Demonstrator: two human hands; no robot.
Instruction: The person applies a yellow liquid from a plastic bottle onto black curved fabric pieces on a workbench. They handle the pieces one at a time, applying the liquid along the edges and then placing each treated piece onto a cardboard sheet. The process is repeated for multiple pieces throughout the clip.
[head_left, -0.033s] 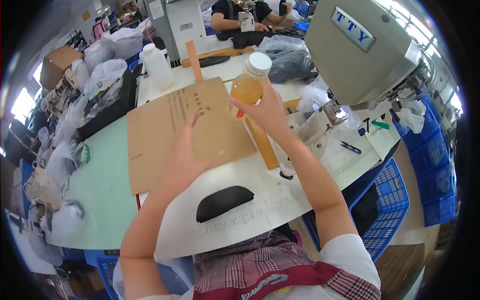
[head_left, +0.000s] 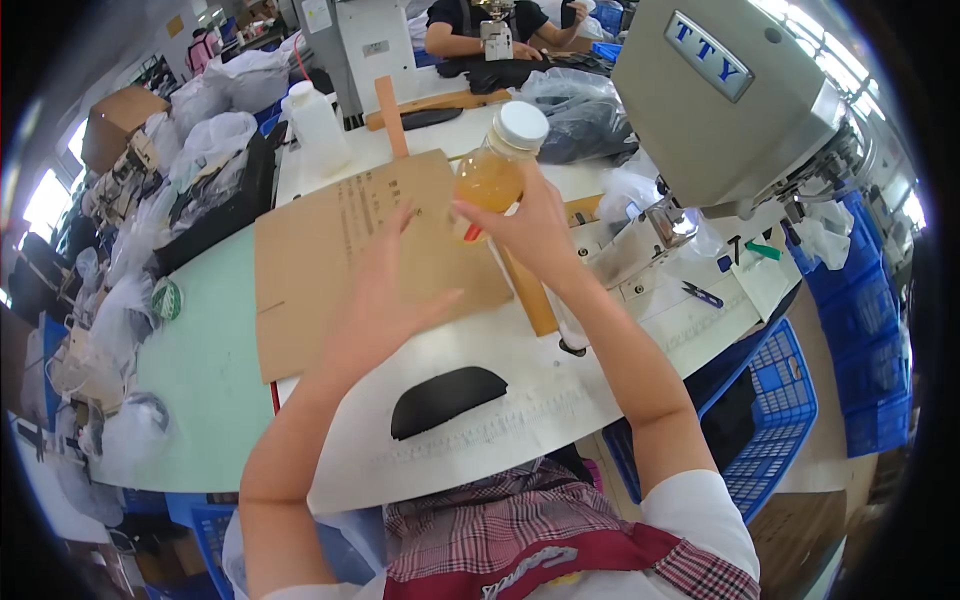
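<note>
My right hand is wrapped round a clear plastic bottle with a white cap and amber liquid inside. The bottle is slightly tilted above the right edge of a flat cardboard sheet. My left hand, blurred by motion, is over the cardboard with thumb and fingers spread and nothing in it. Nearer to me on the white table lies a black half-oval piece, apart from both hands.
A sewing machine stands at the right, with thread snips on the table near it. A white jug is at the back left. Blue baskets sit right of the table. Across from me, a person's arm shows by another machine.
My left hand has shifted slightly up and to the right. The bottle, still in my right hand, has barely moved.
</note>
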